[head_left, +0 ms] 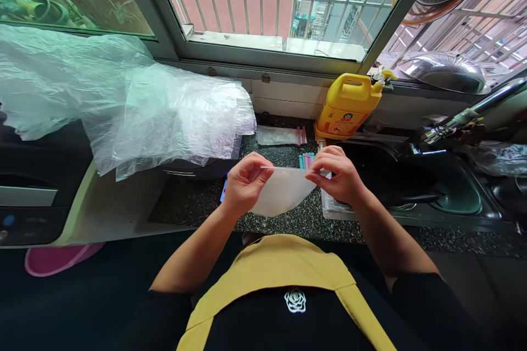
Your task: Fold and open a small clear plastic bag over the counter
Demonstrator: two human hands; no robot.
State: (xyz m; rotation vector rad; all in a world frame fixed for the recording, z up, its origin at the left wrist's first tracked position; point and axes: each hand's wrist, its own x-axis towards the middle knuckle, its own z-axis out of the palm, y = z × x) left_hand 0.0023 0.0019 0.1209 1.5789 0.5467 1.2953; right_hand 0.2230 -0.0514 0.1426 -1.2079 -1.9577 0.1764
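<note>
Translucent plastic bag (283, 191) hangs between my two hands above the dark speckled counter (288, 219). My left hand (246, 182) pinches its top edge on one side, and my right hand (337, 174) pinches the other side, fingers pressed together on it. Behind it stands a yellow jug (349, 105), beside the sink (436, 186). Crumpled plastic sheets (123, 104) lie to the left.

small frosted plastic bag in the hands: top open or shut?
Cannot tell. The left hand and right hand pinch the translucent white plastic bag at its top corners, pulling that edge into one taut line; no gap shows.
</note>
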